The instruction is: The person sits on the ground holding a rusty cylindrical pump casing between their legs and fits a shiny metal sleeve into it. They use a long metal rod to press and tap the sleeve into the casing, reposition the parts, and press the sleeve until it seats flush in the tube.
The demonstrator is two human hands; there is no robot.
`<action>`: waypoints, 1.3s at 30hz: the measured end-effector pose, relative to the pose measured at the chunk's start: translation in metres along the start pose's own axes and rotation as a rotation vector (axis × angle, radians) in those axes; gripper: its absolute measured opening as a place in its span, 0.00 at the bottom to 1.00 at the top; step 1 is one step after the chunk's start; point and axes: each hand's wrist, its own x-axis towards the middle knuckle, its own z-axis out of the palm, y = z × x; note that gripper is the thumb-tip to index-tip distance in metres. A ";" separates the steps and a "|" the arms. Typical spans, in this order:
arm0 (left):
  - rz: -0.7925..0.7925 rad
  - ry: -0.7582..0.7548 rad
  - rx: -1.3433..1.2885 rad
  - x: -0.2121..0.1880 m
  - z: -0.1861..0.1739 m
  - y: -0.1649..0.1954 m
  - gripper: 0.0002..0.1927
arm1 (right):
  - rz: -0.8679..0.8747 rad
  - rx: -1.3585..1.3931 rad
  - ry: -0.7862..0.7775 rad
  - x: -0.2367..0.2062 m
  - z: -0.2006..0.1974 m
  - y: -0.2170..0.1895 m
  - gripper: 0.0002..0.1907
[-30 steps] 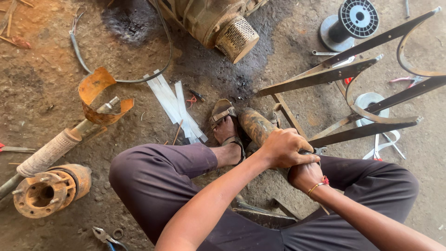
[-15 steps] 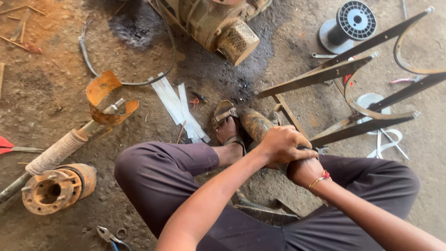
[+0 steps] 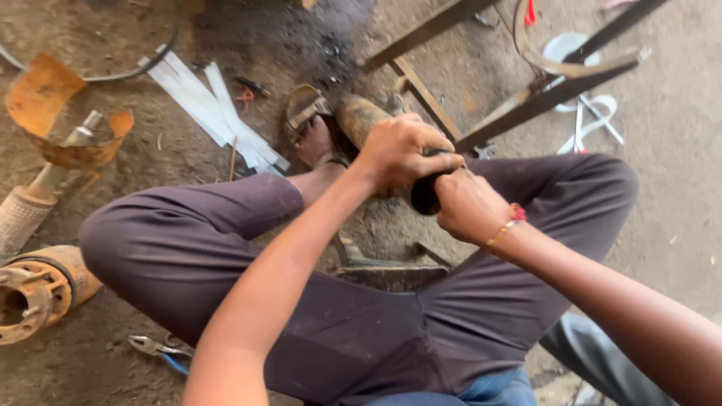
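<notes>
Left hand and right hand, both clenched, touching.

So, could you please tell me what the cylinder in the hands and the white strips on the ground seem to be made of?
The cylinder looks like rusty, dirt-caked metal: brown, dull, pitted. The white strips look like thin plastic or paper: flat, matte, straight-edged; which one is unclear.

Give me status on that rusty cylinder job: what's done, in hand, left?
Done: cannot tell; white strips lie spread on the dirt floor. In hand: left hand on top and right hand below both grip one dark end of the rusty cylinder. Left: pliers and flanged rusty part lie untouched.
</notes>
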 end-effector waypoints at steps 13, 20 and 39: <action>0.081 -0.032 0.022 0.014 0.014 0.008 0.13 | -0.121 0.329 0.107 -0.128 -0.069 0.033 0.18; 0.055 0.038 0.088 0.004 0.015 0.014 0.16 | 0.140 0.393 0.007 -0.180 -0.057 0.056 0.20; 0.058 0.090 0.428 -0.050 0.031 0.047 0.27 | 0.384 0.040 0.092 -0.339 -0.018 0.120 0.18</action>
